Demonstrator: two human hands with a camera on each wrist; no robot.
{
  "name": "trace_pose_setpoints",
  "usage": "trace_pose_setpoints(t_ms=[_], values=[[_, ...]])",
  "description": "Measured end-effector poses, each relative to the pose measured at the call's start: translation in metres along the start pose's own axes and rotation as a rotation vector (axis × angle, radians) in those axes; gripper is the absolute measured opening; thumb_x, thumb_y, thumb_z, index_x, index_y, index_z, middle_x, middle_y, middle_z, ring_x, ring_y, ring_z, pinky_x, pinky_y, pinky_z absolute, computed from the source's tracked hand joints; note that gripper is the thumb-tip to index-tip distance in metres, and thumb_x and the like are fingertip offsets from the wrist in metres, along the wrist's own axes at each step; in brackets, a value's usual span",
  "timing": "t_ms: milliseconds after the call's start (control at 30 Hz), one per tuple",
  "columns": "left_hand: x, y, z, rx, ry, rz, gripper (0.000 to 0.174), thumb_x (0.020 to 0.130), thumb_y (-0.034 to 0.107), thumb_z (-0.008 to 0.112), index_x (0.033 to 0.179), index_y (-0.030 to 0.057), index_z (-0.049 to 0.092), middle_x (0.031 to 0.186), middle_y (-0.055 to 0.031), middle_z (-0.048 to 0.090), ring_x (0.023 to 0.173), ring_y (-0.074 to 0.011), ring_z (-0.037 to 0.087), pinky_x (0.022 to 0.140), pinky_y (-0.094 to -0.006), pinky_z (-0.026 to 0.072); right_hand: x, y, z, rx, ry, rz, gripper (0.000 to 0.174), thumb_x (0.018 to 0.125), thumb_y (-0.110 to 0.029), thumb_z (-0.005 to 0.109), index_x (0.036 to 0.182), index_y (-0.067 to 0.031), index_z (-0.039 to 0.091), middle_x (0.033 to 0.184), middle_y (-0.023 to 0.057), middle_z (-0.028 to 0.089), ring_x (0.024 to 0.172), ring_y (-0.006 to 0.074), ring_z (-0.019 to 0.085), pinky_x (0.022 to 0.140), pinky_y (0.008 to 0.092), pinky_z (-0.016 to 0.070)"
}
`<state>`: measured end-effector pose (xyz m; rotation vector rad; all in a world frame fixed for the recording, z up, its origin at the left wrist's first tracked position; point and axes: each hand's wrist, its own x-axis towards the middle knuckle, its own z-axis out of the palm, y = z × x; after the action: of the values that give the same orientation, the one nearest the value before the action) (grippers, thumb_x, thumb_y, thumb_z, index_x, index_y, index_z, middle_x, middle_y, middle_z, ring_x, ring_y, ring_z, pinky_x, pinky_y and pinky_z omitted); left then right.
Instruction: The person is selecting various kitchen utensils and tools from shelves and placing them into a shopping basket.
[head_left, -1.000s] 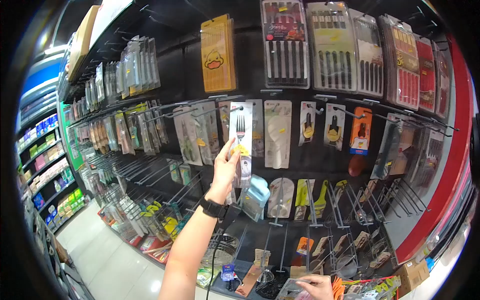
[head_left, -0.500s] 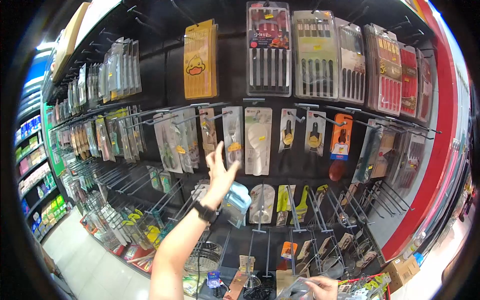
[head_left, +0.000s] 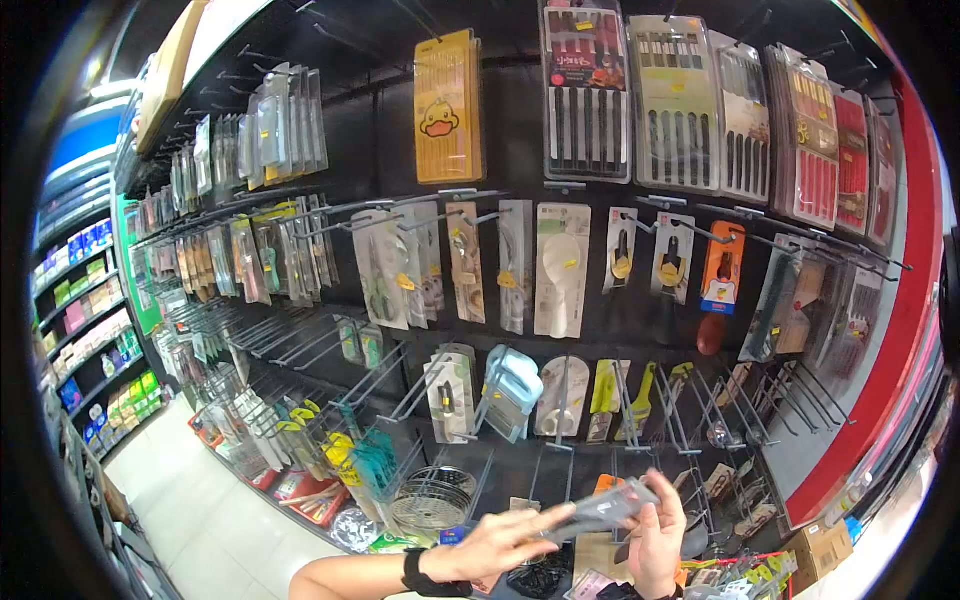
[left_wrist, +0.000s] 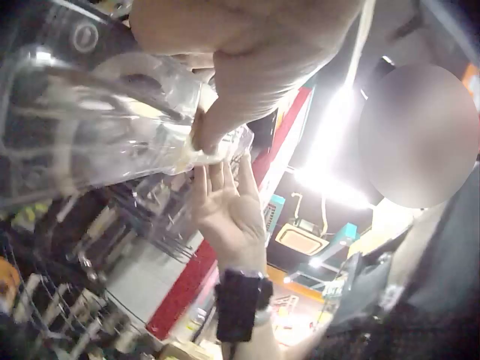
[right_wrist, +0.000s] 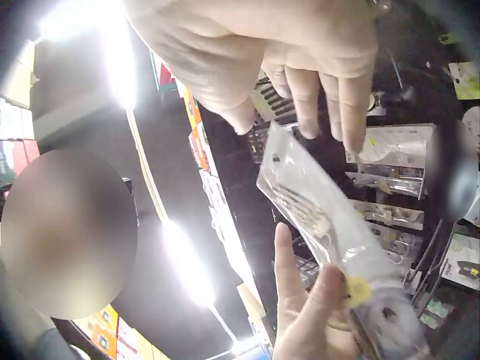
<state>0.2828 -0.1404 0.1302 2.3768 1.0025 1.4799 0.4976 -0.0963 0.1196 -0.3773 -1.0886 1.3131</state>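
My left hand (head_left: 510, 540) grips a clear plastic packet with a fork (right_wrist: 307, 214) in it, thumb and fingers on either side of a yellow sticker. In the head view this packet (head_left: 605, 508) is tilted and spans the space between my hands, low in front of the rack. My right hand (head_left: 655, 535) is raised at the packet's far end. Its fingers are extended in the left wrist view, and in the right wrist view the packet's tip lies just below them. Similar slim packets (head_left: 515, 265) hang on the middle row of hooks.
Bare metal hooks jut out at the lower left and lower right. A white rice paddle pack (head_left: 563, 270), a blue plastic item (head_left: 512, 385) and chopstick packs (head_left: 588, 95) hang on the black rack (head_left: 360, 130). A cardboard box (head_left: 820, 550) stands at lower right.
My left hand has come down from a hanging fork packet to my right hand and now grips a packet. My right hand, earlier pinching clear packaging at the bottom edge, has risen and extended its fingers.
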Motion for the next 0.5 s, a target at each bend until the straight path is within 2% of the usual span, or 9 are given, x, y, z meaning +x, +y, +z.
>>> trace_pose_setpoints(t_ms=[33,67,100,133,267,300,367,400,500], values=[[0.008,0.006,-0.015,-0.126,0.049,-0.259,0.062,0.08,0.01,0.069,0.134,0.0,0.039,0.124,-0.018,0.054,0.098,-0.0191,0.061,0.081,-0.0322,0.0515,0.003,-0.001,0.009,0.016,-0.083,-0.059,0.07,0.09,-0.02,0.058,0.143,-0.0098,0.014,0.122,0.0152,0.05,0.111,0.0267,0.053,0.085,0.0389,0.05],[0.021,0.01,-0.033,-0.114,0.113,-0.322,0.061,0.08,0.005,0.068,0.134,0.0,0.04,0.126,-0.0161,0.053,0.106,-0.017,0.056,0.084,-0.03,0.0497,0.002,0.001,0.009,-0.032,-0.099,-0.058,0.07,0.089,-0.021,0.058,0.142,-0.0093,0.014,0.123,0.0162,0.048,0.112,0.0284,0.052,0.086,0.0389,0.0496],[0.031,-0.006,-0.048,-0.01,0.183,-0.192,0.061,0.081,0.0,0.064,0.136,-0.0006,0.037,0.126,-0.0159,0.051,0.113,-0.0186,0.051,0.084,-0.0308,0.0504,0.001,0.005,0.009,-0.082,-0.114,-0.058,0.07,0.089,-0.022,0.059,0.142,-0.0089,0.014,0.125,0.0172,0.046,0.114,0.0301,0.05,0.086,0.039,0.0493],[0.039,-0.014,-0.057,-0.252,0.35,-0.318,0.064,0.082,-0.005,0.059,0.139,-0.0009,0.03,0.126,-0.0154,0.05,0.116,-0.0197,0.048,0.082,-0.0323,0.0522,-0.002,0.009,0.007,-0.063,-0.133,-0.005,0.064,0.09,-0.018,0.058,0.14,-0.0068,0.019,0.126,0.0192,0.043,0.108,0.0306,0.054,0.084,0.0377,0.0497],[0.094,-0.005,-0.094,-0.439,0.57,-0.199,0.067,0.082,-0.009,0.056,0.14,-0.0004,0.024,0.113,-0.0123,0.057,0.092,-0.014,0.06,0.081,-0.0293,0.0513,-0.016,0.011,0.004,-0.131,-0.135,0.19,0.049,0.089,-0.009,0.056,0.132,-0.0012,0.032,0.116,0.02,0.05,0.095,0.0267,0.06,0.083,0.0348,0.0496],[0.103,-0.005,-0.1,-0.465,0.57,-0.174,0.066,0.082,-0.01,0.056,0.14,-0.0001,0.025,0.111,-0.0116,0.059,0.092,-0.0136,0.06,0.081,-0.0284,0.0507,-0.017,0.011,0.003,-0.13,-0.133,0.19,0.049,0.089,-0.009,0.056,0.132,-0.0012,0.032,0.116,0.02,0.05,0.095,0.0267,0.06,0.083,0.0348,0.0496],[0.118,-0.011,-0.108,-0.456,0.576,-0.141,0.065,0.083,-0.01,0.055,0.14,0.0,0.026,0.11,-0.0112,0.06,0.092,-0.0135,0.06,0.081,-0.0283,0.0506,-0.022,0.014,-0.001,-0.111,-0.148,0.131,0.038,0.088,-0.006,0.057,0.124,0.0006,0.046,0.102,0.0098,0.06,0.088,0.015,0.059,0.073,0.0242,0.0468],[0.123,-0.015,-0.111,-0.479,0.579,-0.147,0.064,0.083,-0.009,0.055,0.14,0.0003,0.027,0.111,-0.0114,0.059,0.092,-0.0136,0.06,0.081,-0.0283,0.0505,-0.022,0.015,-0.008,-0.165,-0.238,0.157,0.048,0.09,-0.008,0.055,0.133,-0.0027,0.034,0.11,0.0111,0.055,0.094,0.0174,0.059,0.077,0.0255,0.0473],[0.132,-0.022,-0.115,-0.484,0.556,-0.136,0.063,0.084,-0.007,0.056,0.139,0.0002,0.028,0.112,-0.0118,0.059,0.092,-0.0137,0.06,0.081,-0.028,0.0503,-0.026,0.018,-0.02,-0.167,-0.211,0.176,0.045,0.09,-0.007,0.055,0.131,-0.002,0.038,0.108,0.0104,0.057,0.092,0.016,0.059,0.078,0.0249,0.0466]])
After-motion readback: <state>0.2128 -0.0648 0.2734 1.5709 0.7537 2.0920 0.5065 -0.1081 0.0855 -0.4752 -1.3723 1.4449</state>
